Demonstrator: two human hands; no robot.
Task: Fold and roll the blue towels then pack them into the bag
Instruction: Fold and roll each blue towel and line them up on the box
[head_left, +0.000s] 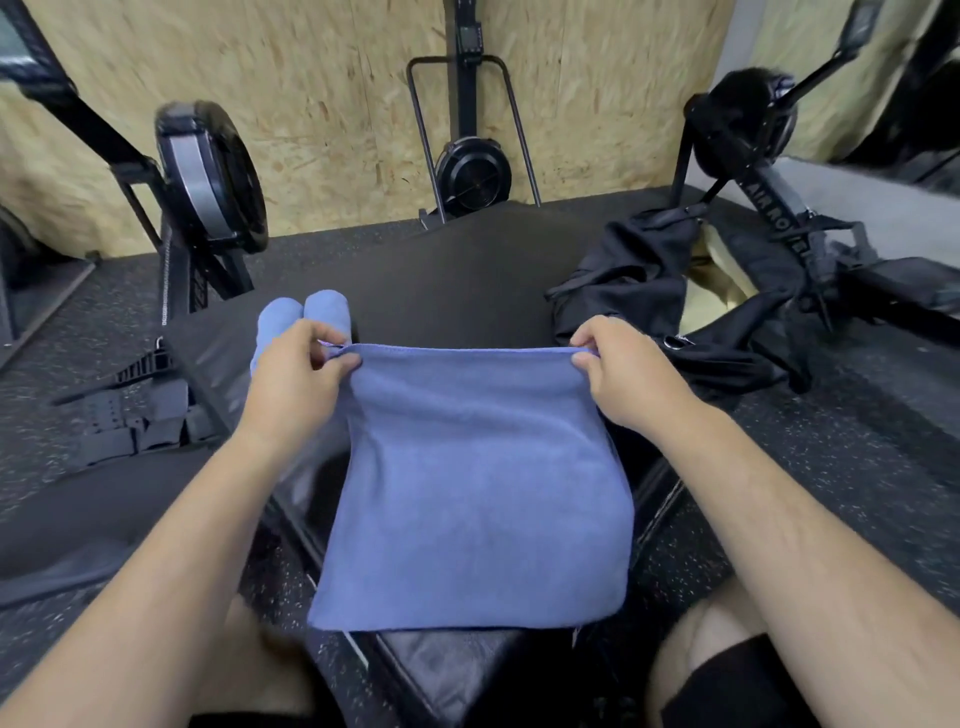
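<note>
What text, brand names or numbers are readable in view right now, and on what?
"AIR RO": white letters on the beam of the right rowing machine; the letters after that are not readable.
Console on the middle machine by the wall: too blurred to read.
Blue towel and black bag: no text visible.

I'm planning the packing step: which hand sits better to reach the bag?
Right, probably. The right hand pinches the towel corner just beside the bag; the left hand pinches the far corner, by the two rolls.
</note>
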